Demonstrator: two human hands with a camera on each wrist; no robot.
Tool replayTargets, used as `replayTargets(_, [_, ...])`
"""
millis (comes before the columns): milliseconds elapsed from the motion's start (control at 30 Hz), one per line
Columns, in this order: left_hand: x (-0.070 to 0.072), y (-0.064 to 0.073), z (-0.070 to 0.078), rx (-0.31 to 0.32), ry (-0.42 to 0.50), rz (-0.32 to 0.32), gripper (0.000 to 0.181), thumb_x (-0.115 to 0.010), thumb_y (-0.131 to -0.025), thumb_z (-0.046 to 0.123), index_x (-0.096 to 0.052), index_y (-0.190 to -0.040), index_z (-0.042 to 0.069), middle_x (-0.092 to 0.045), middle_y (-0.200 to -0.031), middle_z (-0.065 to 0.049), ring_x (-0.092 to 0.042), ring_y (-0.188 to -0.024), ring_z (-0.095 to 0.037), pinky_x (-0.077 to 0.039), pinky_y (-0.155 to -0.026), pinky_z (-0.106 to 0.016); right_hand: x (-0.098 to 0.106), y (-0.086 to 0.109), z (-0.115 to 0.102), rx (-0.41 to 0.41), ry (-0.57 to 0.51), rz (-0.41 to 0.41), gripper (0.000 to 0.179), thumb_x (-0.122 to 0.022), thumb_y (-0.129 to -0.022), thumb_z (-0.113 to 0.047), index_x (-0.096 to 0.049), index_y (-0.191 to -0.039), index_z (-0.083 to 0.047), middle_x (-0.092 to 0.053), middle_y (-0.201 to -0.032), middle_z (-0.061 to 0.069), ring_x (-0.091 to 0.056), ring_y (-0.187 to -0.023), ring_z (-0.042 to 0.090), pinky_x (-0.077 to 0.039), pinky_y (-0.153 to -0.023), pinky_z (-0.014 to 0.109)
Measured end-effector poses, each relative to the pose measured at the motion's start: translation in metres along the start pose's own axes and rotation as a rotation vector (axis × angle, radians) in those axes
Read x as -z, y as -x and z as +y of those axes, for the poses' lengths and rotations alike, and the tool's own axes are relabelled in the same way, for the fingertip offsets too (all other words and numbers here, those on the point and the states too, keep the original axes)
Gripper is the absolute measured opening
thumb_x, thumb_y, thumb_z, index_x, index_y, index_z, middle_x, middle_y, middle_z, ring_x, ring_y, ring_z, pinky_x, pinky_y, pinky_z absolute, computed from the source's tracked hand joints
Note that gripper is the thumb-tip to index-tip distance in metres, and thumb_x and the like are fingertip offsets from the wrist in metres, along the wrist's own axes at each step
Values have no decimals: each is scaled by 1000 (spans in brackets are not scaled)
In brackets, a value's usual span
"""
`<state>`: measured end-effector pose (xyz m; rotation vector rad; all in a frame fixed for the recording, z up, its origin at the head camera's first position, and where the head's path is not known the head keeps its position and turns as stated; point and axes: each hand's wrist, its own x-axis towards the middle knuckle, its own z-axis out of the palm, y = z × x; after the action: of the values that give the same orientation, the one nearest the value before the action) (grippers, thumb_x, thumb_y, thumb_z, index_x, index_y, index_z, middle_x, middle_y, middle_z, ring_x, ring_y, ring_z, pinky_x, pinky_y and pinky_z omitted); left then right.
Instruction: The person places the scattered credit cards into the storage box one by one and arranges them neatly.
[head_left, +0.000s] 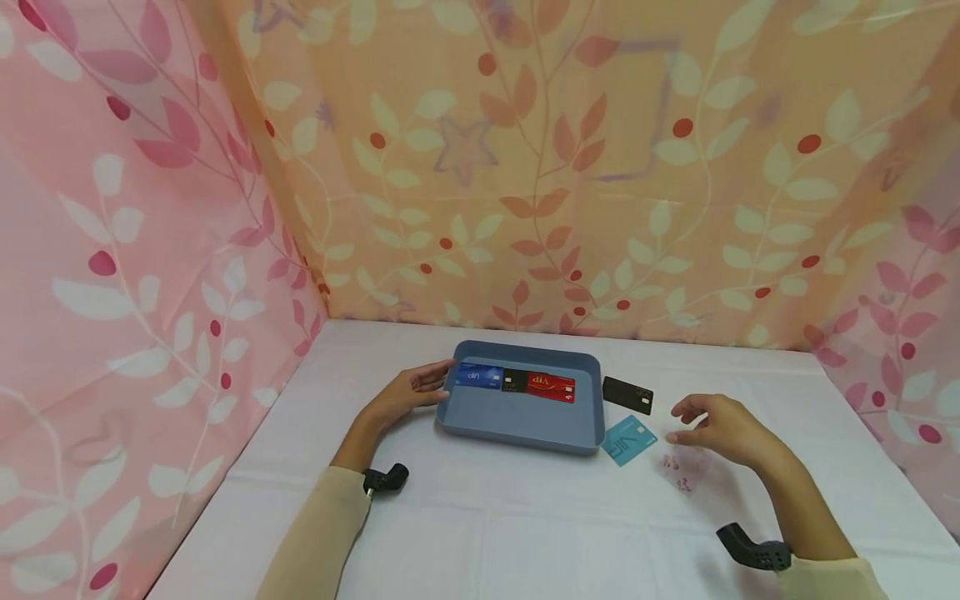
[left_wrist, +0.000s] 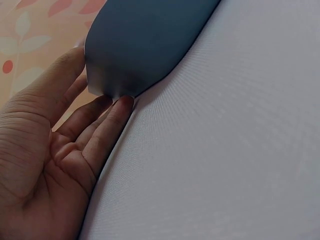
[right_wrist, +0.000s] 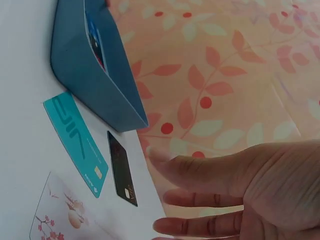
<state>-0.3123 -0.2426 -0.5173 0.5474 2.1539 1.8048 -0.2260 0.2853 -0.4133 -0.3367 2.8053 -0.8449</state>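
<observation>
A grey-blue tray lies on the table, with a blue card, a partly covered black card and a red card in a row inside. My left hand touches the tray's left end with extended fingertips, as the left wrist view also shows. To the tray's right are another black card and a teal card. A pale card with pink flowers lies nearer the front. Over these loose cards, my right hand is raised with loosely bent fingers, holding nothing.
A white cloth covers the table. Patterned fabric hangs behind it, with pink leafy fabric on the left side. Each wrist wears a black camera, one on the left and one on the right.
</observation>
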Motion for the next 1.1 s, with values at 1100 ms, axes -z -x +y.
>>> replayTargets(1100, [3, -2, -7, -19, 3, -8, 67, -76, -93, 15, -47, -153, 12, -45, -157, -8, -43, -144, -26, -43, -109, -30, -28, -2, 15, -160, 334, -118, 92, -99, -55, -44, -57, -116, 10, -60, -98, 19, -62, -89, 36, -54, -75, 63])
